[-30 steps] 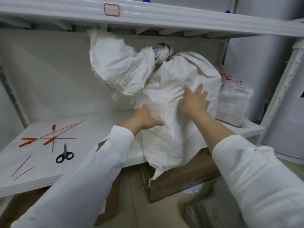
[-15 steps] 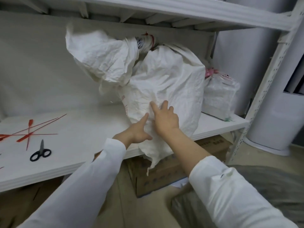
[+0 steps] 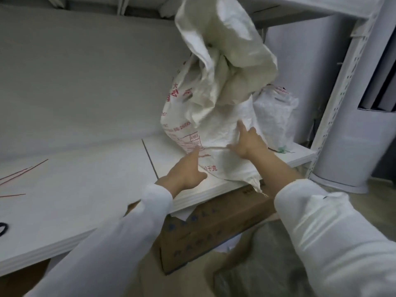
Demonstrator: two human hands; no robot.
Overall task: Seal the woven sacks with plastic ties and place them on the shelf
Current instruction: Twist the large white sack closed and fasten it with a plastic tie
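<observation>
A white woven sack (image 3: 214,116) with red print stands upright on the white shelf (image 3: 90,189), its crumpled top reaching up to the shelf above. One bottom corner hangs over the shelf's front edge. My left hand (image 3: 186,172) has its fingers spread, the index finger touching the sack's lower front. My right hand (image 3: 246,142) lies flat and spread against the sack's lower right side. Neither hand holds anything. A smaller white sack (image 3: 276,118) stands behind it on the right. Red plastic ties (image 3: 19,174) lie at the shelf's left.
The handle of black scissors (image 3: 3,229) shows at the left edge. A cardboard box (image 3: 210,230) sits on the floor under the shelf. A perforated white shelf post (image 3: 342,88) rises at the right, with a grey cylinder (image 3: 351,155) behind it.
The sack now stands upright and further onto the shelf, with its top raised. My hands have moved apart on its lower part. The view has shifted right, so the scissors are nearly out of frame.
</observation>
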